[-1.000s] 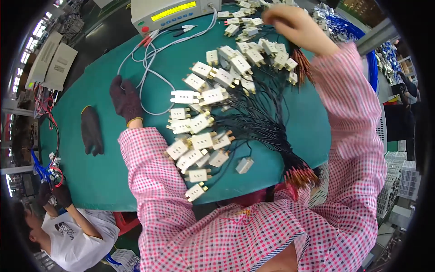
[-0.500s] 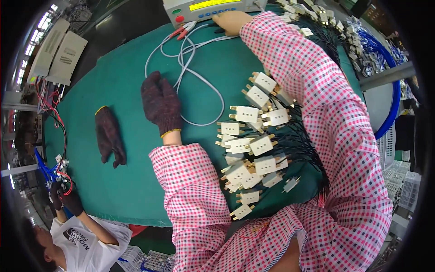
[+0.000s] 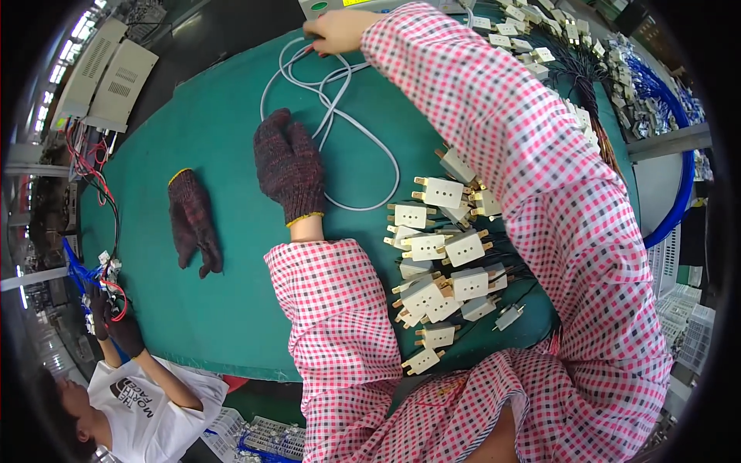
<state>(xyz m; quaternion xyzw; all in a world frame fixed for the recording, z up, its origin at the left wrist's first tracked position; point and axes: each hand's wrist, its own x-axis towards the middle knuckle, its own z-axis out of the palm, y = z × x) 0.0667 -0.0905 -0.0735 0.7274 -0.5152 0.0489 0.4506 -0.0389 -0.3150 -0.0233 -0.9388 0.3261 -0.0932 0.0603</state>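
My left hand (image 3: 289, 166), in a dark knitted glove, lies flat on the green table (image 3: 208, 131) and holds nothing. My bare right hand (image 3: 336, 29) reaches to the far edge, its fingers closed on the end of a white test lead (image 3: 363, 131) just below a grey tester box (image 3: 332, 6). The lead loops across the table beside my left hand. A cluster of white plugs on black wires (image 3: 444, 255) lies under my right arm, close to my left sleeve. Part of it is hidden by that arm.
A spare dark glove (image 3: 193, 220) lies left of my left hand. Two grey boxes (image 3: 108, 77) stand at the far left. More white plugs (image 3: 532, 35) and blue wire bundles (image 3: 664, 116) fill the far right. A co-worker's gloved hands (image 3: 112, 316) handle wires at lower left.
My right hand has swung from the plugs at the far right over to the tester and the lead's end. My gloved left hand has stayed flat on the table.
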